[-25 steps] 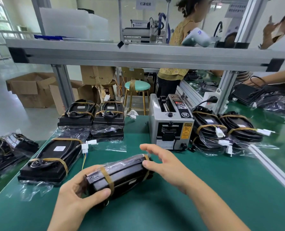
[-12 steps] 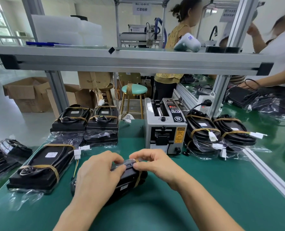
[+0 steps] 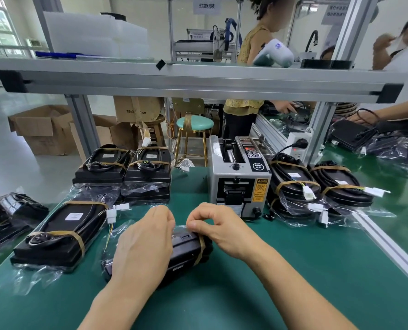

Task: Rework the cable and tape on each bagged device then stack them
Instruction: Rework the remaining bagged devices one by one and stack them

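Tape dispenser (image 3: 239, 177) just behind hands

We see the bagged device (image 3: 186, 248) at the mat's (image 3: 293, 270) centre, under both hands. At ten o'clock lies another device (image 3: 62, 229); at eleven, two stacks (image 3: 124, 172); at twelve, the tape dispenser (image 3: 239, 177); at two, more devices (image 3: 317, 186).

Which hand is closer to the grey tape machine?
The right hand. It sits just in front of the grey tape dispenser machine, pinching the clear bag of the black device. The left hand lies farther left, over that device.
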`<act>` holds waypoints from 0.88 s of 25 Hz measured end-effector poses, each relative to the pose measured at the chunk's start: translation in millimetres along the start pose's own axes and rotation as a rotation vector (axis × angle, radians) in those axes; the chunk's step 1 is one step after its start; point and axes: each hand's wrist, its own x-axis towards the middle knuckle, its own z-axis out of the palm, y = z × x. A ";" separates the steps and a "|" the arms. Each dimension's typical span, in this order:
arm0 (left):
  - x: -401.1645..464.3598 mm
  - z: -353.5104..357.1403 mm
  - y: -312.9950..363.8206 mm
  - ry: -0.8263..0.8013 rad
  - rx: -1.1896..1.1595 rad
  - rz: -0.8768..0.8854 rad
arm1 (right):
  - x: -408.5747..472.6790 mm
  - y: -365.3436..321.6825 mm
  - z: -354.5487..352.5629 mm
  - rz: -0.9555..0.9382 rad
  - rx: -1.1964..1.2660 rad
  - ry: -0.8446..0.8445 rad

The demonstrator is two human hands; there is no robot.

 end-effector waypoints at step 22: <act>-18.5 -2.5 -9.2 -0.031 0.124 0.105 | 29.6 50.0 -22.9 0.614 0.580 1.015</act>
